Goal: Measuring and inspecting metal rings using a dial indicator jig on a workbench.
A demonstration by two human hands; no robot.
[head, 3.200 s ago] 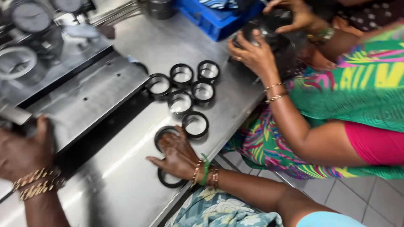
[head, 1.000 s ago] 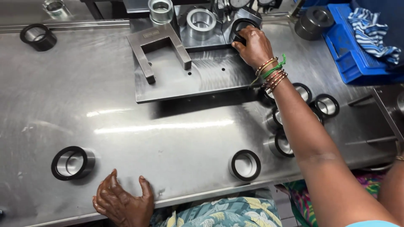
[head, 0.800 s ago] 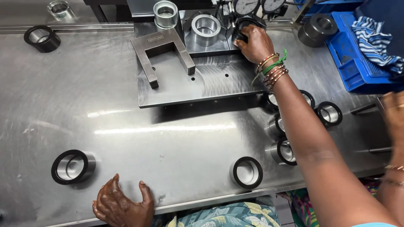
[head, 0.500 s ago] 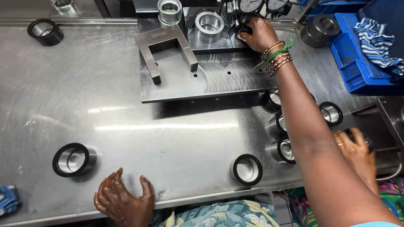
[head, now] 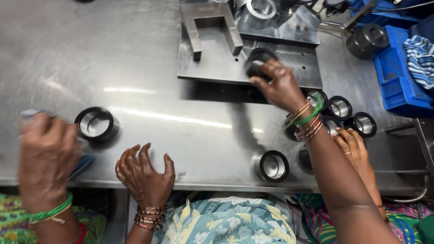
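Here my right hand (head: 278, 86) reaches out to one o'clock, fingers curled around a black ring (head: 258, 61) that sits on the steel plate (head: 212, 63), apparently to lift it. My left hand (head: 145, 174) rests at six o'clock on the tabletop (head: 181, 131) edge, fingers spread and holding nothing, as if bracing me.

A single head-worn view looks almost straight down from close above onto a steel table (head: 135, 58), its near edge along the bottom of the frame. The wearer's left hand (head: 145, 174) enters at 6 o'clock, the right hand (head: 278, 86) reaches up from 4 o'clock toward a grey fixture plate (head: 217, 58) at 12 o'clock. Other people's hands come in at 8 and 4 o'clock. With one camera, no second view overlaps
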